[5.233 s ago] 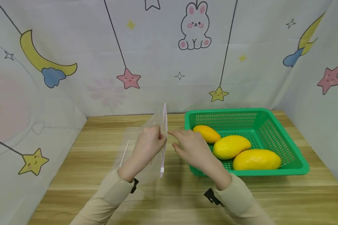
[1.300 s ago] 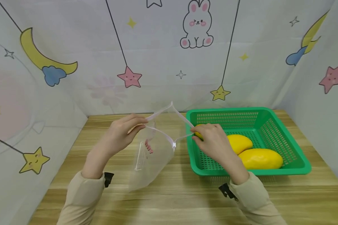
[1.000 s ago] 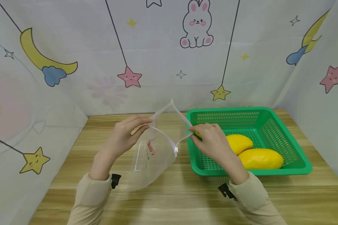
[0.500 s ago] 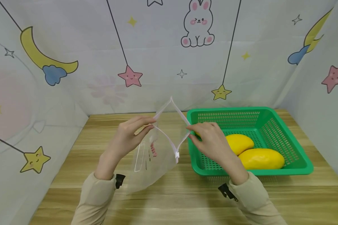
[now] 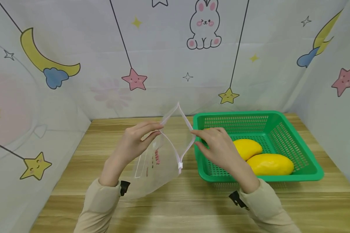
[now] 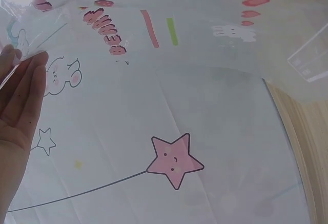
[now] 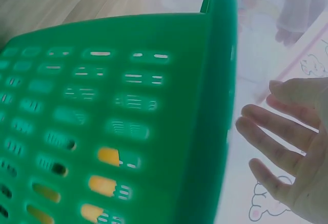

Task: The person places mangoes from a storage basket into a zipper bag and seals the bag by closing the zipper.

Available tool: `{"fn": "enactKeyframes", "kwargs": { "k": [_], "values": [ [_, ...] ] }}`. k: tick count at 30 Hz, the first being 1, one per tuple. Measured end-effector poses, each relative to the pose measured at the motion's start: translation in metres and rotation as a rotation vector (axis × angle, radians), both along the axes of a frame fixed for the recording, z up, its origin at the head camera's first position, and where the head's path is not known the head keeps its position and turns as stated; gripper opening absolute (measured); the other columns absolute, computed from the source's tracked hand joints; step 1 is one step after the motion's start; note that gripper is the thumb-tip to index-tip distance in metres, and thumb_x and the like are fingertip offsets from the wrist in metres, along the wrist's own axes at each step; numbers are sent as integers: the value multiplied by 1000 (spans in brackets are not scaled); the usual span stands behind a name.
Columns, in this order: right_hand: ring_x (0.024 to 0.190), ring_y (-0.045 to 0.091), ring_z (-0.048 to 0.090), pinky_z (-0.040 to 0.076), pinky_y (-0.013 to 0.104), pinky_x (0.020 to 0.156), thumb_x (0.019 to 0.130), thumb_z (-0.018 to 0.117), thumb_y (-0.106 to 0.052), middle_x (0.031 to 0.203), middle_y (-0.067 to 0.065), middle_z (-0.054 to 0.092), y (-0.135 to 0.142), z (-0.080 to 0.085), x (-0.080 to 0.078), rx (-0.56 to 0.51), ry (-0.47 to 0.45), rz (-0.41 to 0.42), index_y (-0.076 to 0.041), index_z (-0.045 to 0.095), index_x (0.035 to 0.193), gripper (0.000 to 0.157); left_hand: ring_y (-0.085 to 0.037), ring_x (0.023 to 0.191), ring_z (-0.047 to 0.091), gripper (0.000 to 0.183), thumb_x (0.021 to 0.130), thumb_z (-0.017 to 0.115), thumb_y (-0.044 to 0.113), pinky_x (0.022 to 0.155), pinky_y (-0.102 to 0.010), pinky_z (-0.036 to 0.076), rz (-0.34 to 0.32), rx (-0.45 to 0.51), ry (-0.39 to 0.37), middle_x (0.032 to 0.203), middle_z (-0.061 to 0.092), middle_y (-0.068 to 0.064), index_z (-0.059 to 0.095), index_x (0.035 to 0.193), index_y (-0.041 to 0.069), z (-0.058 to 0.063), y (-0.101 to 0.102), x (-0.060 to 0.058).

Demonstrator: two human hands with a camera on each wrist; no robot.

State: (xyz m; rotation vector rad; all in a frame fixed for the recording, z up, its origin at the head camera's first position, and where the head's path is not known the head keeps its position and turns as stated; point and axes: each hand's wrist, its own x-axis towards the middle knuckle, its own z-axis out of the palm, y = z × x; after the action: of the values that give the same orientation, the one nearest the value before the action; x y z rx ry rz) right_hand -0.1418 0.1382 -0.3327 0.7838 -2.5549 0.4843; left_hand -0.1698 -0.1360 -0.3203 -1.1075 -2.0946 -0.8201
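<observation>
The clear bag [image 5: 164,171] now has a narrower mouth, but there's a way in. The left hand [image 5: 135,139] pinches one side, the right hand [image 5: 216,144] the other.

The wood-grained tabletop [image 5: 192,207] carried a green basket [image 5: 262,178] by its back right corner. Nearer the left edge, the clear bag's [image 5: 166,174] lower end perhaps touched the surface; its transparency obscured contact.

Bag [image 5: 166,173] between left hand [image 5: 133,139] and right hand [image 5: 217,144], basket [image 5: 280,178] on the tabletop [image 5: 192,212] to the bag's right, mangoes [image 5: 269,164] in the basket, printed curtain [image 5: 163,48] behind the tabletop.
</observation>
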Motion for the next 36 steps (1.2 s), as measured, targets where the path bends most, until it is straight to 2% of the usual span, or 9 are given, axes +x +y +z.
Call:
{"fn": "enactKeyframes", "kwargs": {
  "k": [4,11,25,31,36],
  "values": [
    [96,19,67,49,40,88,85,73,-17,105,0,73,3,1,3,21,-3,2,-17,64,125,40,-20,88,72,28,75,76,-4,79,-26,58,5,-2,-3,100,74,-9,73,102,5,-1,0,-1],
    [87,17,67,49,41,87,84,75,-19,97,0,73,9,2,8,3,-21,2,-13,59,125,45,-21,90,72,31,72,78,-6,82,-24,57,0,14,-16,99,74,-9,73,101,5,-2,1,-1],
    [88,19,64,48,38,79,79,78,-16,95,0,72,30,-3,20,66,-25,12,-13,66,99,23,-20,89,72,27,74,78,-3,80,-26,58,21,15,-7,98,74,-8,73,100,5,-3,2,0],
    [84,17,59,45,33,74,78,79,-16,91,-2,69,40,-8,26,82,-8,0,-15,64,94,22,-20,91,72,28,74,78,-2,82,-26,58,21,20,-13,98,74,-8,73,101,6,-4,2,0],
    [87,17,58,46,35,77,77,80,-17,95,-3,69,52,-11,30,96,-42,-35,-17,63,96,25,-21,93,71,28,75,77,-2,84,-24,56,16,36,-24,99,73,-8,73,101,6,-5,3,1]
  ]
}}
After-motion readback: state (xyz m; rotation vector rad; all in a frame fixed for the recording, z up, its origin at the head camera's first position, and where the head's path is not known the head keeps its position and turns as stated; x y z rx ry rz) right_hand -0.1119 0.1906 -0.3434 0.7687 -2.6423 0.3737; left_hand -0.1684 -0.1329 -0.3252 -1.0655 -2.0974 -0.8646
